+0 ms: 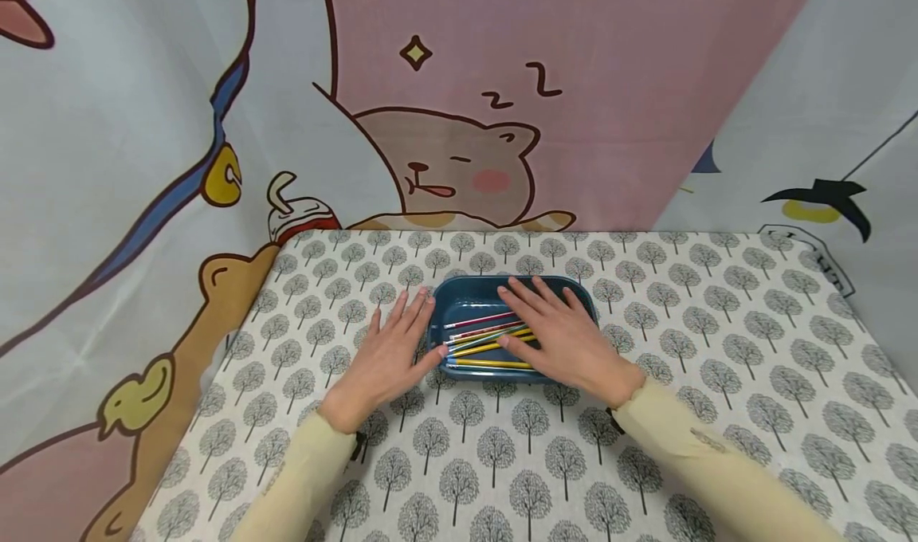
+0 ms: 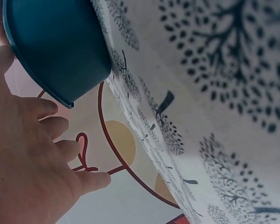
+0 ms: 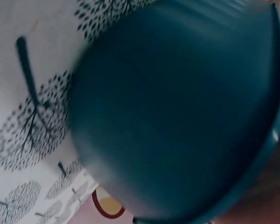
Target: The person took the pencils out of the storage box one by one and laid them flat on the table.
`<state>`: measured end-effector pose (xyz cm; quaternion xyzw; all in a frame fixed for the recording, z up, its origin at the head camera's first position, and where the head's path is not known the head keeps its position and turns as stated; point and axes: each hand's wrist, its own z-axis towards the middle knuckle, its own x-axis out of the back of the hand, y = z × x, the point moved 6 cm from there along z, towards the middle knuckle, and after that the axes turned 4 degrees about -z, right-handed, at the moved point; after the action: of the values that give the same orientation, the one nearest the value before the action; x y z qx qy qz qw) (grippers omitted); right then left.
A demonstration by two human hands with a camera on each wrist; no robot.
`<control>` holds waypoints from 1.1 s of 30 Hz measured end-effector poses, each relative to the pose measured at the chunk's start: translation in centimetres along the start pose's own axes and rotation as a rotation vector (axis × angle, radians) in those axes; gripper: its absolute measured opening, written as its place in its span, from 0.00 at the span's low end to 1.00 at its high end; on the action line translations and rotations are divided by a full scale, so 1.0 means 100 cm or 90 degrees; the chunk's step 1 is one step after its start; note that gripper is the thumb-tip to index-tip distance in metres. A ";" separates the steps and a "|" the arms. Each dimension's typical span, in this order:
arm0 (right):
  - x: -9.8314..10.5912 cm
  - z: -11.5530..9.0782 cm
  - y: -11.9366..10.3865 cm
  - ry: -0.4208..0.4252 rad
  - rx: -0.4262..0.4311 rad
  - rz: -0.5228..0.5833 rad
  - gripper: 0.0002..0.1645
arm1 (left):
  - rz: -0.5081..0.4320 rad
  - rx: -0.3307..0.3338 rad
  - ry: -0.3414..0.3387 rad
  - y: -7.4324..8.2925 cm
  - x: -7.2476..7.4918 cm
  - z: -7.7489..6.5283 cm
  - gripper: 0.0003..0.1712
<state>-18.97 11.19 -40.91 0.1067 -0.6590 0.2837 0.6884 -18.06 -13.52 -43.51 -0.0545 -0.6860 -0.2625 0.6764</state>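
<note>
A dark blue rectangular plastic tray (image 1: 469, 289) stands on the cloth in front of me, its side filling much of the right wrist view. Inside it lie several pencils (image 1: 488, 363), yellow, red and blue-green, most pointing sideways and some crossing. My left hand (image 1: 393, 357) is at the tray's left end, fingers spread and straight, thumb tip reaching to the rim by the pencil ends. Over the right part of the tray spreads my right hand (image 1: 570, 341), palm down with straight fingers, hiding the pencils' right ends. Neither hand grips anything.
A white tablecloth (image 1: 459, 478) printed with grey trees covers the table. Behind the table's far edge hangs a cartoon curtain (image 1: 610, 88) with a sleeping bear, and more printed fabric (image 1: 86, 167) runs along the left side.
</note>
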 end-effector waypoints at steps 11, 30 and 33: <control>-0.015 0.013 -0.013 -0.034 0.063 0.015 0.42 | -0.003 -0.009 -0.012 0.001 -0.003 -0.001 0.46; -0.032 0.034 -0.023 -0.108 0.093 0.082 0.34 | 0.014 -0.018 -0.012 0.001 -0.003 0.000 0.45; -0.035 0.035 -0.023 -0.111 0.094 0.090 0.31 | 0.011 -0.020 -0.008 0.001 -0.003 0.000 0.45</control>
<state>-20.66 6.61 -43.37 0.1349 -0.6996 0.3687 0.5970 -18.01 -13.39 -43.79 -0.0729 -0.6858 -0.2666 0.6732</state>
